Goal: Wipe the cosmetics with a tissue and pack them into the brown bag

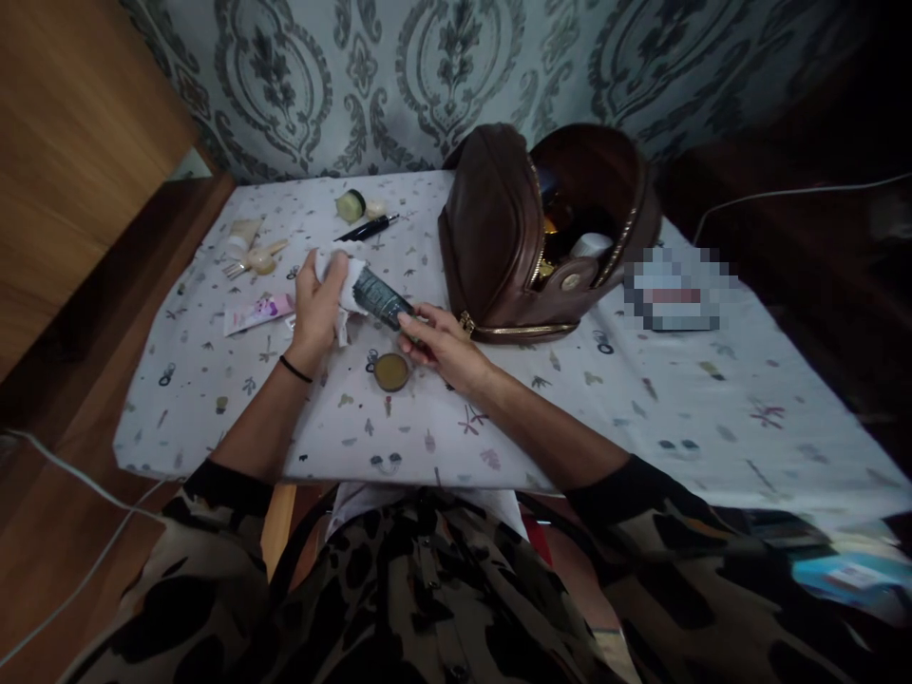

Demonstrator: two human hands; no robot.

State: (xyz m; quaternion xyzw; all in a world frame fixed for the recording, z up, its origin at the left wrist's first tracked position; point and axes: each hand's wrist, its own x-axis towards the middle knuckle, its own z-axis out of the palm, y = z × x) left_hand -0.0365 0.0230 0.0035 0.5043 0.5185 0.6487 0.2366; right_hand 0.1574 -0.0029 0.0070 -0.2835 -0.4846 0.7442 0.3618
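My left hand [322, 294] is closed around a crumpled white tissue [351, 273], pressing it over the upper-left end of a dark green-black tube [381, 297]. The fingers of my right hand [440, 340] pinch the tube's lower-right end. Held between both hands, the tube slants down to the right above the table. Just below it lies a small round olive-brown item [391, 371] with a dark rim. Beside my left wrist is a pink and white tube [260, 313], partly behind the hand.
An unzipped brown cosmetic bag [491, 228] stands at the back, with several items inside. Behind my hands lie a black pen-like item [369, 229] and a round green container [349, 206]. A beige tube [244, 234] is at left. A blurred-out object [676, 290] sits at right.
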